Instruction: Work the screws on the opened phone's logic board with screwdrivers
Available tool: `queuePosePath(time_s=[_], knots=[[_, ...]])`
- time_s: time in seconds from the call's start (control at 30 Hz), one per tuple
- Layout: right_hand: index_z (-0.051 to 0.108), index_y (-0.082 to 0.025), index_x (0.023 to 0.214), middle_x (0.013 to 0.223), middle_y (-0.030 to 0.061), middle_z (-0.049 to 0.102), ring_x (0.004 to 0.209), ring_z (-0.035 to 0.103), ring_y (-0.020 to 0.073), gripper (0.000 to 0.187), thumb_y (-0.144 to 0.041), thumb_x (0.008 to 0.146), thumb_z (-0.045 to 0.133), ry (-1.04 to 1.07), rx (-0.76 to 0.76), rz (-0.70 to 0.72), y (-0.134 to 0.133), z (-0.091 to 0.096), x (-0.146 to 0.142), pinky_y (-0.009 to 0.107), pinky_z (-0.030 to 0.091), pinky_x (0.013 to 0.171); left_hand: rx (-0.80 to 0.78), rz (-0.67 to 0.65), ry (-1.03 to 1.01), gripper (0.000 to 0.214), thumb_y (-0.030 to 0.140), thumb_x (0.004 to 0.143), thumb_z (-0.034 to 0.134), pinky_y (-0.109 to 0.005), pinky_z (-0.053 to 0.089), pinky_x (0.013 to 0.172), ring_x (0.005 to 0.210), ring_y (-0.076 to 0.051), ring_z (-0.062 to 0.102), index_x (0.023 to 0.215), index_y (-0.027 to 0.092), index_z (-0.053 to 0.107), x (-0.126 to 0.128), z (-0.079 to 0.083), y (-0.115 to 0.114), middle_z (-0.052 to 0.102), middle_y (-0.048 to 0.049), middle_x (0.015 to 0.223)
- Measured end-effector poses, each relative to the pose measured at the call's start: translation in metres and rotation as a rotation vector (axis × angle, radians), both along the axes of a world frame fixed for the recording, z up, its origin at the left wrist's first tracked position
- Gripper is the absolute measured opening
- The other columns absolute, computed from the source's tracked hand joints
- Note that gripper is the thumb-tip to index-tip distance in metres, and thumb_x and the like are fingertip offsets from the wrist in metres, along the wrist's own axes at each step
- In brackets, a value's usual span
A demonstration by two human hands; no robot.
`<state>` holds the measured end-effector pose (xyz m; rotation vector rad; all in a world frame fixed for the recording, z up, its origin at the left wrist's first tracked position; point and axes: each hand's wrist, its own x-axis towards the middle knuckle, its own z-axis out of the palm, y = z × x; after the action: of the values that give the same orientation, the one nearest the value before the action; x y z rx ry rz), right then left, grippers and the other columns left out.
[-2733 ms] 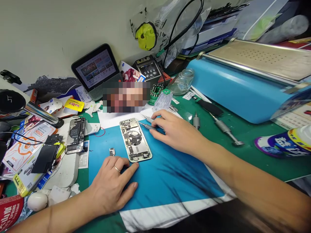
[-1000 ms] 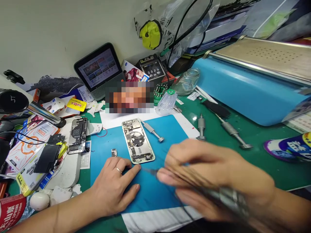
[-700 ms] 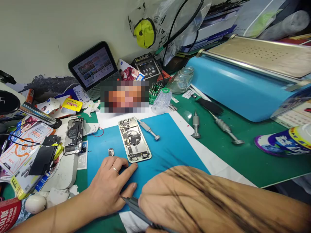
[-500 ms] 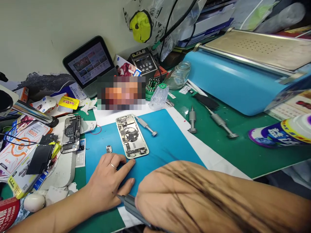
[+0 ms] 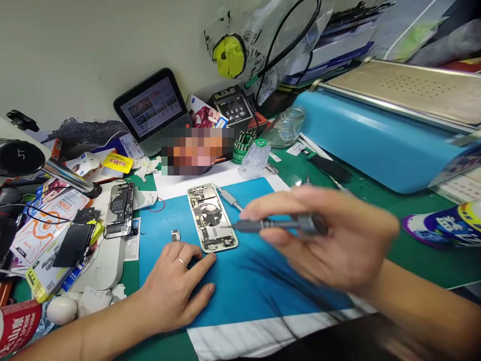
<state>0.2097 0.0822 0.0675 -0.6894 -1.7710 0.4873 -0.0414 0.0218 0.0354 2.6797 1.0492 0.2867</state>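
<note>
Right grip (image 5: pixel 338 245), head view: closed on a slim dark-grey cylindrical screwdriver (image 5: pixel 280 225), handle pinched between thumb and fingers, hand slightly blurred. Handle near level, thin tip pointing left over the opened phone with pale frame and bare internals (image 5: pixel 213 231); can't tell if tip touches. Forearm enters from lower right.

Left grip (image 5: pixel 171 288): holding nothing, palm down, fingers bent, thumb out to the side, ring on one finger. Index fingertip at phone's bottom edge, contact unclear. Forearm enters from lower left.

Phone lies internals up on the blue rectangular mat (image 5: pixel 244 296). Small black-and-silver component (image 5: pixel 175 235) just beyond left knuckles. Ribbed grey metal screwdriver (image 5: pixel 227 196) beside phone's upper right, partly hidden by right hand. Green tabletop (image 5: pixel 424 265) underneath.
</note>
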Motion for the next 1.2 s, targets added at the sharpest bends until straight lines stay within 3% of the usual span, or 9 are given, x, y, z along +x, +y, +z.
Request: queuePosePath(time_s=[0.07, 0.13, 0.33, 0.5, 0.63, 0.8, 1.03, 1.2], knots=[[0.051, -0.036, 0.129, 0.088, -0.0007, 0.070, 0.076, 0.071, 0.0182, 0.046, -0.016, 0.090, 0.064, 0.044, 0.054, -0.011, 0.012, 0.001, -0.001, 0.035, 0.063, 0.073, -0.009, 0.004, 0.002, 0.040, 0.032, 0.099, 0.050, -0.047, 0.048, 0.084, 0.096, -0.027, 0.054, 0.135, 0.014, 0.052, 0.000, 0.001, 0.000, 0.059, -0.0136, 0.113], [0.046, -0.034, 0.132, 0.089, -0.0007, 0.067, 0.076, 0.070, 0.0168, 0.052, -0.012, 0.088, 0.066, 0.105, 0.016, 0.014, 0.022, -0.001, -0.006, 0.033, 0.063, 0.069, -0.019, 0.016, 0.000, 0.042, 0.031, 0.098, 0.051, -0.047, 0.048, 0.085, 0.098, -0.027, 0.055, 0.136, 0.013, 0.049, 0.000, 0.001, -0.001, 0.059, -0.0139, 0.114], [0.052, -0.027, 0.126, 0.091, 0.0011, 0.068, 0.076, 0.072, 0.0144, 0.045, -0.009, 0.088, 0.066, 0.239, -0.057, 0.136, 0.023, -0.031, -0.016, 0.024, 0.063, 0.061, 0.055, 0.018, -0.007, 0.045, 0.031, 0.098, 0.051, -0.049, 0.049, 0.086, 0.102, -0.030, 0.056, 0.138, 0.009, 0.048, 0.001, 0.000, -0.002, 0.061, -0.0168, 0.118], [0.057, -0.028, 0.127, 0.095, 0.0032, 0.076, 0.085, 0.075, 0.0195, 0.041, -0.014, 0.089, 0.065, -0.009, -0.040, 0.147, 0.013, -0.051, -0.015, 0.032, 0.067, 0.075, 0.057, -0.001, 0.003, 0.050, 0.030, 0.098, 0.051, -0.049, 0.049, 0.086, 0.103, -0.031, 0.057, 0.142, 0.006, 0.046, 0.002, -0.002, -0.001, 0.061, -0.0180, 0.118], [0.059, -0.027, 0.124, 0.100, 0.0046, 0.078, 0.096, 0.076, 0.0207, 0.038, -0.011, 0.090, 0.063, -0.092, 0.047, 0.191, 0.013, -0.053, -0.018, 0.033, 0.068, 0.080, 0.027, 0.008, 0.009, 0.053, 0.033, 0.098, 0.051, -0.051, 0.049, 0.088, 0.105, -0.032, 0.055, 0.143, 0.006, 0.045, 0.002, -0.004, 0.000, 0.059, -0.0182, 0.121], [0.059, -0.024, 0.117, 0.095, 0.0057, 0.078, 0.090, 0.077, 0.0197, 0.029, -0.010, 0.092, 0.061, -0.165, 0.093, 0.183, 0.015, -0.053, -0.021, 0.031, 0.068, 0.075, 0.033, 0.019, 0.006, 0.052, 0.034, 0.097, 0.052, -0.051, 0.050, 0.089, 0.106, -0.032, 0.055, 0.142, 0.007, 0.047, 0.001, -0.004, -0.001, 0.058, -0.0184, 0.121], [0.051, -0.024, 0.130, 0.094, 0.0056, 0.078, 0.087, 0.077, 0.0186, 0.042, -0.008, 0.093, 0.058, -0.196, 0.225, 0.209, 0.013, -0.054, -0.024, 0.031, 0.068, 0.072, 0.024, 0.018, 0.006, 0.051, 0.034, 0.099, 0.050, -0.051, 0.049, 0.088, 0.106, -0.033, 0.055, 0.142, 0.007, 0.047, 0.002, -0.005, -0.001, 0.058, -0.0181, 0.120], [0.054, -0.021, 0.125, 0.093, 0.0073, 0.078, 0.087, 0.077, 0.0185, 0.037, -0.007, 0.091, 0.059, -0.204, 0.223, 0.197, 0.013, -0.052, -0.024, 0.030, 0.068, 0.075, 0.006, 0.018, 0.001, 0.052, 0.034, 0.099, 0.051, -0.052, 0.049, 0.089, 0.108, -0.033, 0.054, 0.143, 0.007, 0.046, 0.001, -0.005, -0.001, 0.057, -0.0181, 0.122]])
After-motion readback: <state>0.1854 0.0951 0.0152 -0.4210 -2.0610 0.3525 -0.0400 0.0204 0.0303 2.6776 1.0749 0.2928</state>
